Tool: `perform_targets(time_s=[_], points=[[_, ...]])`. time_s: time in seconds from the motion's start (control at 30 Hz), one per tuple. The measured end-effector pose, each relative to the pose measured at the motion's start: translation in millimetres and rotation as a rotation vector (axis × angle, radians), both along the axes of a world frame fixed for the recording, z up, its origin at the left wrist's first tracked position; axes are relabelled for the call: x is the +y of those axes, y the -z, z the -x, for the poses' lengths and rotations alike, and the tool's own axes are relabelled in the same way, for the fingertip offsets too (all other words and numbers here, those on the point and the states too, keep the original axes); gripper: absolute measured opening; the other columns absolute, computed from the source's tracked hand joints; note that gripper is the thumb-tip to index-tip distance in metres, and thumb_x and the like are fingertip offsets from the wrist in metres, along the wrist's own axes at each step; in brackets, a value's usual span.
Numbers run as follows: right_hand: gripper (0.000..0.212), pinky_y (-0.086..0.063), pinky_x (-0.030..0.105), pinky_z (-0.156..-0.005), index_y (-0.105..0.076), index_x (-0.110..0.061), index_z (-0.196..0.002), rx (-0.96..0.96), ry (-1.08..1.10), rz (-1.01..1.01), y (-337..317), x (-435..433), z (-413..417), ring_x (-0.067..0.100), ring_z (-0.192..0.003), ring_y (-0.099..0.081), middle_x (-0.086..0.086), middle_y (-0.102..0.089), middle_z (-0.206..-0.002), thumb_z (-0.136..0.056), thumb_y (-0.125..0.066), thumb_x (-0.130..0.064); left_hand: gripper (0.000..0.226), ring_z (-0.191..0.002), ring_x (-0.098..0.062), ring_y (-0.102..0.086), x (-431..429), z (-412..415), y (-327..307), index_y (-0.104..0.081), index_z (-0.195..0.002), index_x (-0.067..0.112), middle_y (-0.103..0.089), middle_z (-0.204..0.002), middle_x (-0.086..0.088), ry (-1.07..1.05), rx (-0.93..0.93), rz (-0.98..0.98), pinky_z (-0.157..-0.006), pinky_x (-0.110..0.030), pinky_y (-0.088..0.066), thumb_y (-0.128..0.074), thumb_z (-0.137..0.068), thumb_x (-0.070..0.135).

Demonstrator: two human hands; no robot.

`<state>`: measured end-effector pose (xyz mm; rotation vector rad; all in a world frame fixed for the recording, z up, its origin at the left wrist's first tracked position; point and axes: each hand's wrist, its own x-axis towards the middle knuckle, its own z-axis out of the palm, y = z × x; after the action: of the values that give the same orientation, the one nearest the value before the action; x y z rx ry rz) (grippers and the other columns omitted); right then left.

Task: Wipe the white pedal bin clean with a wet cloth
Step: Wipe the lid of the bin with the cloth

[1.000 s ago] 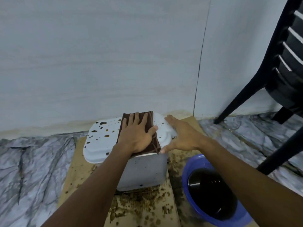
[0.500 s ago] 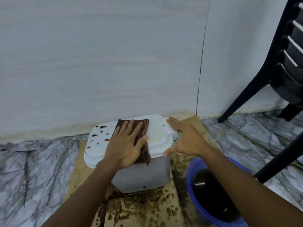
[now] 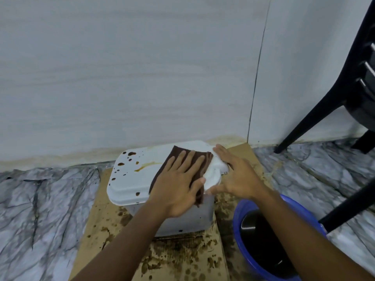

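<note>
Currently the white pedal bin [image 3: 183, 222] stands on a sheet of cardboard [image 3: 97, 201] on the floor, back edge close to the wall [image 3: 142, 78]; can't tell if they touch. Its lid [image 3: 140, 175] is closed: rounded-rectangle moulded plastic, raised rim, smooth and glossy. The lid's left half carries dark brown drops plus one yellowish smear [image 3: 148, 164]

A folded brown cloth [image 3: 208, 161], soft ribbed-looking pile, lies flat on the lid's right half, its near edge hanging just over the front lip. Flat on top of it is the left hand [image 3: 178, 185], fingers straight and slightly spread, thumb at the cloth's right edge, pressing down. Also flat is the right hand [image 3: 237, 175], fingers straight along the lid's right end over a rounded tab, thumb stretched towards the front corner, nothing held

Clearances: left of the bin is bare cardboard, then grey-veined marble floor [image 3: 40, 199], so plenty of room. Right side is tight: a round blue plastic basin [image 3: 238, 213] of dark water sits just beside the bin's front right corner, under the right forearm. Further right is a black plastic chair [image 3: 304, 124], one leg crossing the basin's rim in view. The cardboard in front of the bin is matte, soaked and speckled with brown splatter. The bin's front wall is plain with a few small specks
</note>
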<state>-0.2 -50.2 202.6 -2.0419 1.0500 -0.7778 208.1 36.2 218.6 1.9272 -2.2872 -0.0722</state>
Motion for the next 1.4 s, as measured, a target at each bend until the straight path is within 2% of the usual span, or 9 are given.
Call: perform_targets(time_s=[0.13,0.37,0.53,0.67,0.77,0.87,1.03,1.17,1.4], points=[[0.136,-0.03,0.02,-0.115,-0.04,-0.03,-0.153,-0.031,0.011,-0.034,0,0,-3,-0.009,-0.144,-0.026,-0.025,-0.027,-0.159,-0.032,-0.095,-0.061,0.069,-0.153,-0.005,0.023,11,-43,-2,0.009,-0.156,0.049,0.018,-0.166,0.016,-0.149,0.022,-0.033,-0.121,-0.026,0.02,0.005,-0.093,0.075],[0.139,-0.034,0.021,-0.112,-0.039,-0.035,-0.152,-0.033,0.03,-0.056,3,1,-3,-0.008,-0.144,-0.026,-0.025,-0.027,-0.16,-0.028,-0.093,-0.067,0.065,-0.159,-0.025,0.014,-57,-12,-17,0.004,-0.165,0.031,0.01,-0.173,-0.002,-0.303,0.053,-0.15,-0.127,-0.048,0.008,-0.013,-0.107,0.056],[0.123,-0.032,0.021,-0.115,-0.038,-0.021,-0.154,-0.061,0.011,-0.072,5,-1,2,0.001,-0.147,-0.03,-0.013,-0.031,-0.161,-0.048,-0.099,-0.032,0.061,-0.158,-0.021,0.017,-44,34,-11,0.006,-0.164,0.032,0.011,-0.172,0.003,-0.111,0.053,-0.085,-0.126,-0.042,0.013,-0.01,-0.109,0.052],[0.138,-0.032,0.013,-0.111,-0.04,-0.025,-0.153,-0.062,0.015,-0.104,4,2,0,-0.01,-0.142,-0.03,-0.021,-0.032,-0.159,-0.031,-0.097,-0.052,0.062,-0.156,-0.01,0.02,0,10,2,0.01,-0.16,0.042,0.015,-0.169,0.013,0.019,-0.001,0.015,-0.123,-0.029,0.018,0.002,-0.102,0.062],[0.142,-0.031,0.005,-0.105,-0.042,-0.031,-0.152,-0.06,0.026,-0.107,4,4,0,-0.018,-0.139,-0.028,-0.028,-0.03,-0.157,-0.024,-0.096,-0.062,0.067,-0.156,-0.007,0.018,10,-25,2,0.005,-0.159,0.046,0.014,-0.168,0.015,-0.069,0.002,0.015,-0.124,-0.028,0.014,0.005,-0.097,0.071],[0.142,-0.033,0.018,-0.113,-0.039,-0.031,-0.153,-0.059,0.025,-0.142,4,4,-1,-0.012,-0.143,-0.026,-0.027,-0.027,-0.159,-0.026,-0.096,-0.062,0.071,-0.156,-0.008,0.016,-8,-39,-4,0.001,-0.161,0.044,0.01,-0.171,0.01,-0.233,0.046,-0.039,-0.125,-0.031,0.012,0.003,-0.096,0.072],[0.131,-0.038,0.028,-0.115,-0.032,-0.031,-0.156,-0.125,-0.014,-0.239,3,3,5,-0.004,-0.144,-0.032,-0.024,-0.027,-0.159,-0.042,-0.096,-0.042,0.063,-0.159,-0.026,0.01,-53,19,-13,0.002,-0.165,0.03,0.007,-0.173,-0.002,-0.24,0.021,-0.091,-0.128,-0.048,0.005,-0.011,-0.107,0.053],[0.105,-0.054,0.029,-0.098,-0.03,-0.037,-0.154,-0.171,-0.051,-0.251,-2,3,11,-0.008,-0.129,-0.049,-0.03,-0.042,-0.148,-0.057,-0.06,-0.01,0.062,-0.158,-0.021,0.015,-42,47,-9,0.007,-0.164,0.032,0.01,-0.172,0.002,-0.086,0.007,-0.04,-0.127,-0.042,0.01,-0.007,-0.107,0.053],[0.096,-0.029,0.038,-0.123,-0.034,-0.022,-0.156,-0.186,-0.02,-0.247,3,1,6,0.004,-0.149,-0.025,-0.01,-0.027,-0.163,-0.071,-0.057,0.017,0.074,-0.156,-0.007,0.017,0,-13,-1,0.005,-0.16,0.043,0.01,-0.169,0.014,-0.05,-0.009,0.024,-0.124,-0.027,0.014,0.003,-0.094,0.076]])
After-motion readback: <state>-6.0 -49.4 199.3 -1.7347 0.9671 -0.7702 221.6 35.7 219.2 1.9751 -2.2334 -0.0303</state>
